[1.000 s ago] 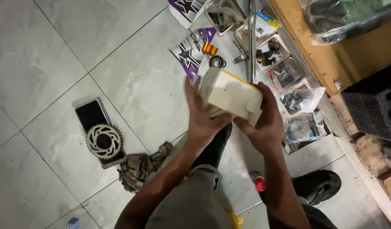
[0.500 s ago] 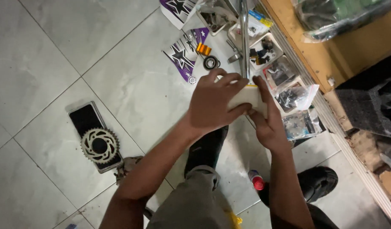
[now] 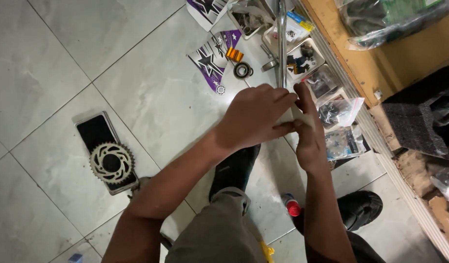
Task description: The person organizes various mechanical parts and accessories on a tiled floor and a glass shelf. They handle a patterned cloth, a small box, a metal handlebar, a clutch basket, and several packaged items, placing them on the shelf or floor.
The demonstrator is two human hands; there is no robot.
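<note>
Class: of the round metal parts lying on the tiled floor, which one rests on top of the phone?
The toothed sprocket, lying on the dark phone; the bearing sits directly on tile.

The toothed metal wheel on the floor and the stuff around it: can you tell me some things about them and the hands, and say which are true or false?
1. The toothed grey metal sprocket wheel lies on top of a dark flat phone. True.
2. Both hands are empty and apart. False: the left hand and right hand are pressed together around a small pale box, mostly hidden.
3. A red-capped small bottle stands near the black shoe. True.
4. The floor is brown wood. False: it is pale grey tiled floor.
5. Two orange cylinders lie beside a black ring bearing. True.
</note>
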